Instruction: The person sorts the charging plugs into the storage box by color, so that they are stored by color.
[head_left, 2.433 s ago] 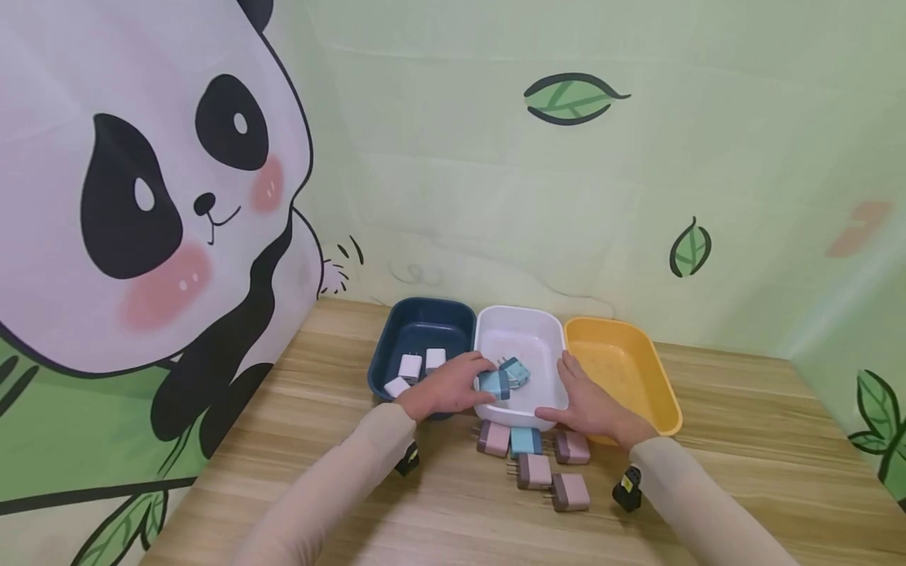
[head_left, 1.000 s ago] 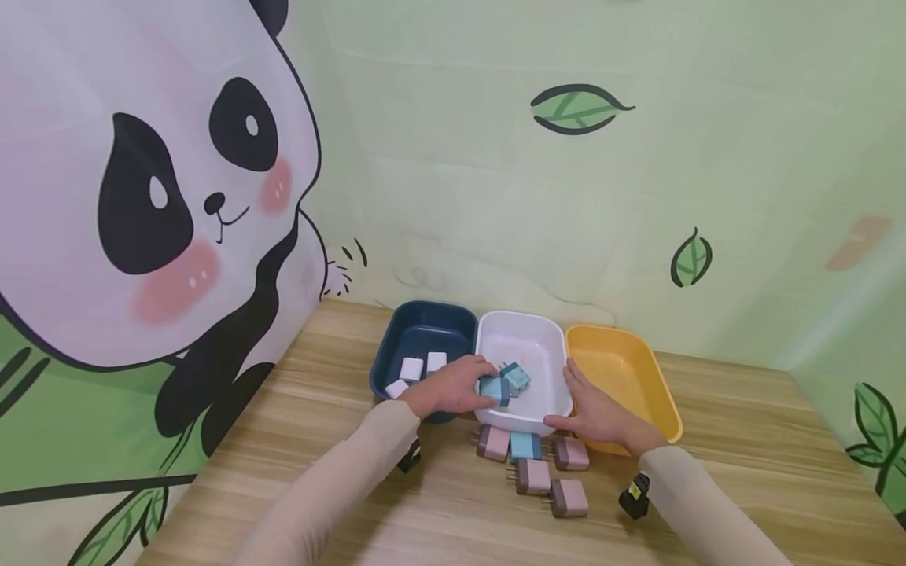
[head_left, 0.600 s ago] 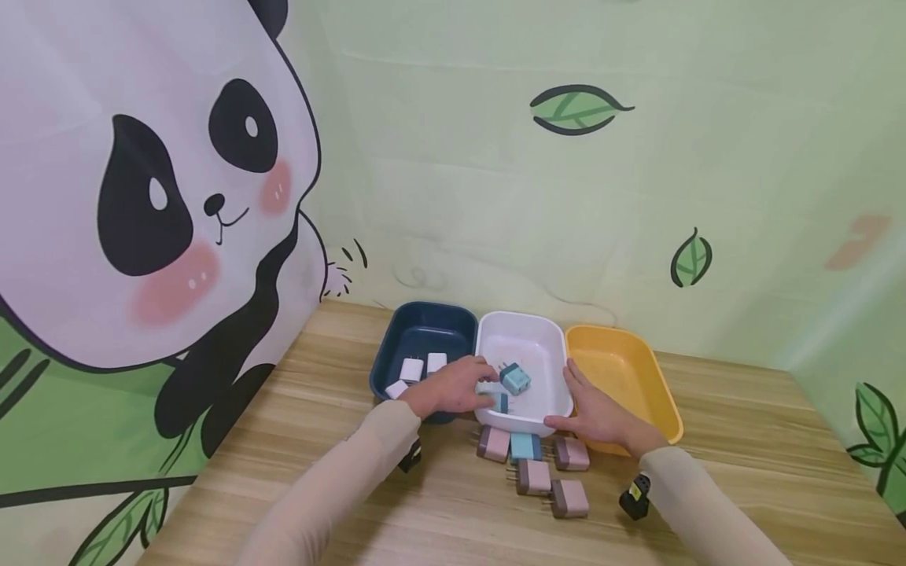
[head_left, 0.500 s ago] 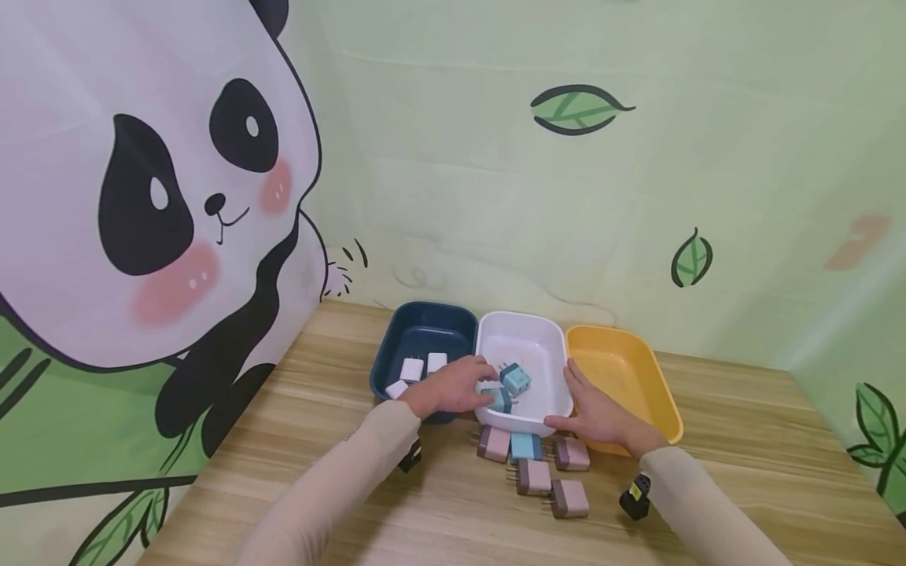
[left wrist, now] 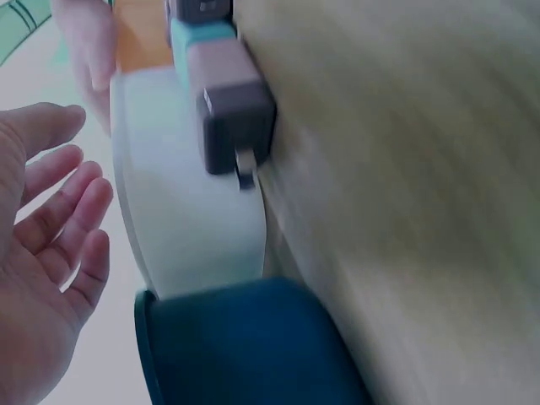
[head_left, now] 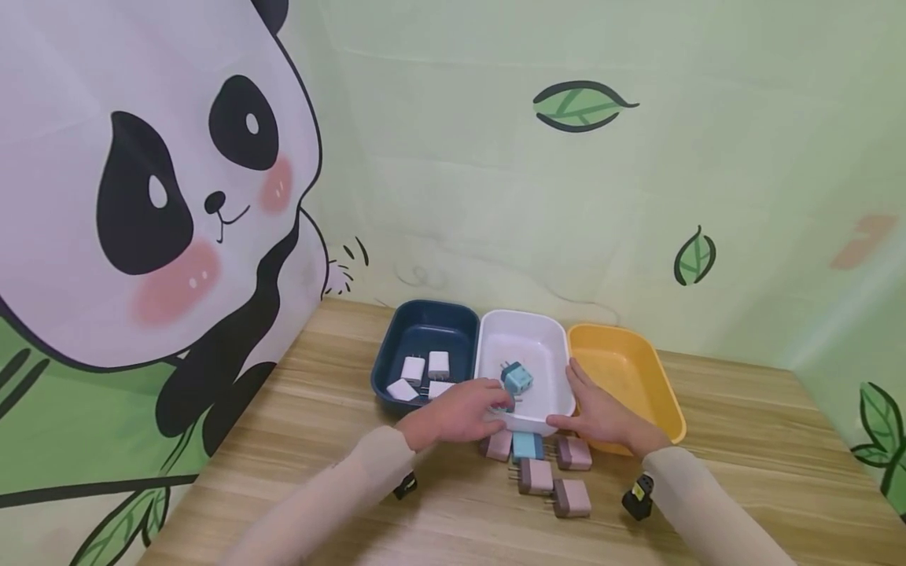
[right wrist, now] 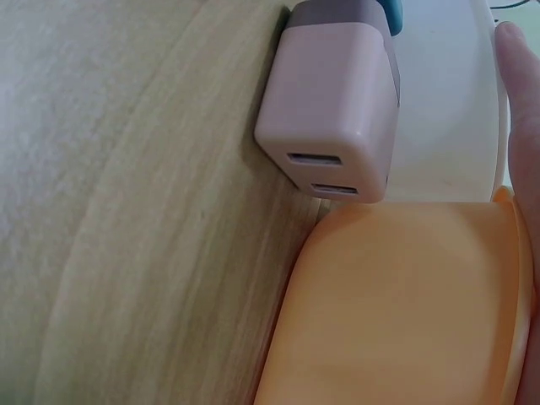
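In the head view my left hand (head_left: pixel 460 413) hovers over the near left rim of the white bin (head_left: pixel 524 423), and the left wrist view finds its loosely bent fingers holding nothing. Inside that bin lies a blue charger (head_left: pixel 517 379); another blue charger (head_left: pixel 506 404) beside it is mostly hidden by my left fingers. My right hand (head_left: pixel 602 413) rests against the bin's near right corner with its fingers extended. In front of the bin sit another blue charger (head_left: pixel 526 446) and several pink chargers (head_left: pixel 535 476), one of them a two-port pink charger (right wrist: pixel 325 93) near the right wrist camera.
Left of the white bin stands a navy bin (head_left: pixel 385 346) holding several white chargers (head_left: pixel 414 369). A yellow bin (head_left: pixel 658 362) adjoins on the right. All three stand on a wooden table (head_left: pixel 318 338) before a printed wall sheet (head_left: pixel 439 157).
My left hand has let go of a blue charger inside the white bin, then drawn back and down toward the near rim. My right hand stays at the bin's corner.
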`<state>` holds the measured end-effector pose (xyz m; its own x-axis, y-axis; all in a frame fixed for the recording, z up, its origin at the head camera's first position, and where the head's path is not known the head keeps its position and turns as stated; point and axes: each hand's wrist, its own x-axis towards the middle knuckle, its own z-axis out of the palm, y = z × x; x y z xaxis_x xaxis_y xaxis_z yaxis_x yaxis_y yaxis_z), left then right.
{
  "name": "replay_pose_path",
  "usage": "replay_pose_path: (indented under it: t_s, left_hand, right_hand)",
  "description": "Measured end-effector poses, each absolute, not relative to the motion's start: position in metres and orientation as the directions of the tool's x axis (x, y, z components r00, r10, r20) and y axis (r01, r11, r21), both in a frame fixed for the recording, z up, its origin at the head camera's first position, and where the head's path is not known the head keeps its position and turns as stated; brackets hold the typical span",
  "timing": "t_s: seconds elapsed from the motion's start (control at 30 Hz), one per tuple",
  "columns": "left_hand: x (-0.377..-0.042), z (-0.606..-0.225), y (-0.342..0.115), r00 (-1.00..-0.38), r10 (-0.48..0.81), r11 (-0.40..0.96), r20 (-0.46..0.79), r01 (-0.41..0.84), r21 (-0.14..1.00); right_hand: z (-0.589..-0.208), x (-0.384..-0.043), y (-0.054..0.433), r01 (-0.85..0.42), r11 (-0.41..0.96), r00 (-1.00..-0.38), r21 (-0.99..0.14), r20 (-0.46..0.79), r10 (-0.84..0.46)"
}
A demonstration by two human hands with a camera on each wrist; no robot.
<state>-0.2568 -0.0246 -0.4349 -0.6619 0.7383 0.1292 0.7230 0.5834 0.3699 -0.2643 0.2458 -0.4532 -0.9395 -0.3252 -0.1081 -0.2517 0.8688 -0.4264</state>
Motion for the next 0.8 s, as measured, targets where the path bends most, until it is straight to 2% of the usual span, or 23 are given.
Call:
replay_pose_path:
  t_s: [0.2,0.37,0.47,0.8]
  left_hand:
    - [-0.243,-0.44,-0.016,-0.609,0.783,0.527,0.123,0.756,0.389]
    - [-0.236,-0.447,-0.009,-0.554,0.823,0.492,0.126,0.807,0.327]
    - [-0.235,-0.455,-0.007,-0.548,0.827,0.495,0.127,0.816,0.298]
    - [-0.235,-0.467,-0.002,-0.574,0.808,0.52,0.129,0.799,0.302]
  right_hand:
    - [-0.452,-0.264,0.247,-0.27,0.862,-0.936,-0.429,-0.092,-0.339]
    - [-0.453,-0.265,0.247,-0.261,0.861,-0.938,-0.437,-0.097,-0.333]
    - [-0.454,-0.265,0.246,-0.26,0.856,-0.937,-0.448,-0.096,-0.335]
    - [-0.454,-0.265,0.246,-0.261,0.857,-0.938,-0.444,-0.094,-0.335]
